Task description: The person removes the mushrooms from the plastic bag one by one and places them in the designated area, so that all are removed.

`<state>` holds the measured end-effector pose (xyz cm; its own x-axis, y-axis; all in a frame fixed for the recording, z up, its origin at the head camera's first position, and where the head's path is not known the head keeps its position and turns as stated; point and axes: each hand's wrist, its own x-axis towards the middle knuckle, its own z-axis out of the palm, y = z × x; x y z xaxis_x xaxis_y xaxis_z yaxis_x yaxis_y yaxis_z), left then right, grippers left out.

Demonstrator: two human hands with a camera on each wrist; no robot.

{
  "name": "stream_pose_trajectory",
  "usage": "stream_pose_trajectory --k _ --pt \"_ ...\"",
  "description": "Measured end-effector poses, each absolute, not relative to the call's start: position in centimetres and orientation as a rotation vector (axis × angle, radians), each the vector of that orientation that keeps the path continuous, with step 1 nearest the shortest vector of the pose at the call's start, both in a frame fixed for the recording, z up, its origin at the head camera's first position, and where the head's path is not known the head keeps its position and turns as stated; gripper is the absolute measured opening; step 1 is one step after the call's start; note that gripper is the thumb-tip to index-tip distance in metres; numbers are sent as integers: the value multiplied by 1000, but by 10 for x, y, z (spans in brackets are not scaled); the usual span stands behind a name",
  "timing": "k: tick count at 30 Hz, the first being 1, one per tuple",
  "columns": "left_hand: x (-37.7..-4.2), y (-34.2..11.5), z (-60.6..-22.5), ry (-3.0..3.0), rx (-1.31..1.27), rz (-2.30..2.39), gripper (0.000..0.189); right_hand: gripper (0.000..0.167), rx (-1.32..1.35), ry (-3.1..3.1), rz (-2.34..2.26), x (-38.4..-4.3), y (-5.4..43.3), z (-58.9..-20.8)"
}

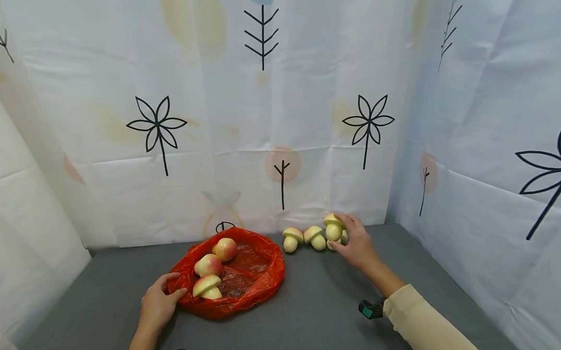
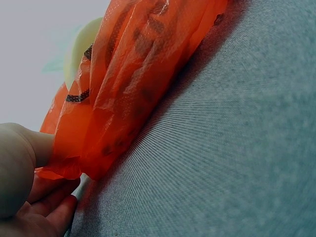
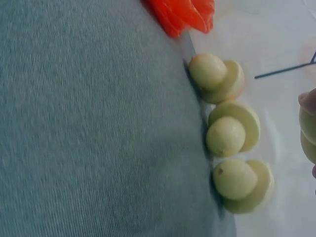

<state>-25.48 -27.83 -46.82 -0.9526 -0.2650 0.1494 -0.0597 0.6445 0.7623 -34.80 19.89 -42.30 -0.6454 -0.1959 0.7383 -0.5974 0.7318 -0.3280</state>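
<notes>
My left hand [image 1: 158,304] grips the left rim of a red plastic bag [image 1: 262,296], thumb inside and fingers beneath in the left wrist view. Inside the rolled-open bag, toward its left, lie a pale yellow mushroom [image 1: 207,288] and two rounded pieces with reddish tops, one a red-topped piece [image 1: 226,249] at the back. My right hand [image 1: 359,244] pinches a mushroom [image 1: 332,231] between thumb and fingers, raised in front of another. In the right wrist view, the held mushroom [image 3: 308,131] shows only partly at the edge.
Three mushrooms stand in a row at the back of the grey table [image 1: 287,331]: a left mushroom [image 1: 292,239], a middle mushroom [image 1: 315,238] and a right mushroom [image 3: 242,185], partly hidden by my right hand in the head view. White patterned cloth [image 1: 231,119] walls the table's back and sides.
</notes>
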Motion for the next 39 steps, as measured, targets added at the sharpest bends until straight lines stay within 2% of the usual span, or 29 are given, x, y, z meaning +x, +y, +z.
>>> stream_pose_trajectory --k 39 --pt "-255 -278 -468 -2611 284 -1223 48 74 258 -2465 787 -361 252 -454"
